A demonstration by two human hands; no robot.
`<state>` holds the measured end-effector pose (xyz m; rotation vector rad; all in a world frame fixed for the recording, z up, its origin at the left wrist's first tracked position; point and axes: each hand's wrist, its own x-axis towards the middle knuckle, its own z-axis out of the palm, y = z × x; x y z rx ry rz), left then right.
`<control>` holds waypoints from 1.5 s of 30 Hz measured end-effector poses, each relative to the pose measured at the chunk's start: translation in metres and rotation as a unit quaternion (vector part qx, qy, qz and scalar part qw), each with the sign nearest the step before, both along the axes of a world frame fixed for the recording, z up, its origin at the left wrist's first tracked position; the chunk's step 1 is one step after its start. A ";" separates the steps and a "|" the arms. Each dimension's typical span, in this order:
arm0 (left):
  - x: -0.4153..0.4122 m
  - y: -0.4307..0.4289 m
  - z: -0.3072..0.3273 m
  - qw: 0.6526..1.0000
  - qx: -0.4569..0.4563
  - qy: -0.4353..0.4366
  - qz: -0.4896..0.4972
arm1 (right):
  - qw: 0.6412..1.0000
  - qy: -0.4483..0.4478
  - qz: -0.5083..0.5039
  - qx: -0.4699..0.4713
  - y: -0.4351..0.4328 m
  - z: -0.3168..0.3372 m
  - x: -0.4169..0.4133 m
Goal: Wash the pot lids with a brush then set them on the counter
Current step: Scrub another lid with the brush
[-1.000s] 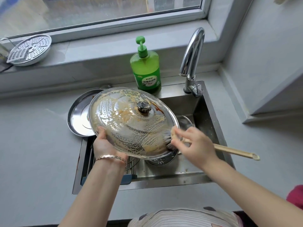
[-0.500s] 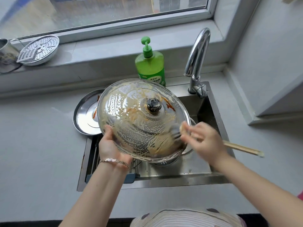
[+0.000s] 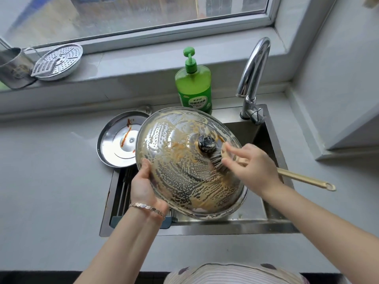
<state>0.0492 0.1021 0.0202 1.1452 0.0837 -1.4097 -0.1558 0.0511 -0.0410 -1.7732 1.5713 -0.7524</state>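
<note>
My left hand grips the rim of the large, round, suds-coated domed pot lid, held between my hands. My right hand clasps the wooden-handled brush against it. The lid is probably slippery; I grip the rim firmly.

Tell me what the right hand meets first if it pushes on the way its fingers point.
Probably the black knob of the soapy pot lid: the right hand, gripping the brush, points up-left at it. Depth is unclear.

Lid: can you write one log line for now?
left hand: holds lid | right hand: grips brush by knob | lid: soapy, over sink
</note>
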 end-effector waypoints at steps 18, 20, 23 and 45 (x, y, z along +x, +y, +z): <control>0.000 -0.007 0.012 0.989 0.000 -0.128 -0.067 | 0.998 0.010 -0.016 0.058 -0.027 0.000 -0.009; 0.000 -0.008 0.011 0.980 0.014 -0.181 -0.077 | 0.993 0.013 -0.072 0.095 -0.041 -0.005 -0.014; 0.001 -0.011 0.007 0.954 0.032 -0.292 -0.063 | 0.996 0.004 -0.041 0.084 -0.034 -0.005 -0.001; 0.026 -0.022 0.004 0.970 0.025 -0.240 0.017 | 0.989 0.021 -0.083 0.125 0.007 -0.025 -0.011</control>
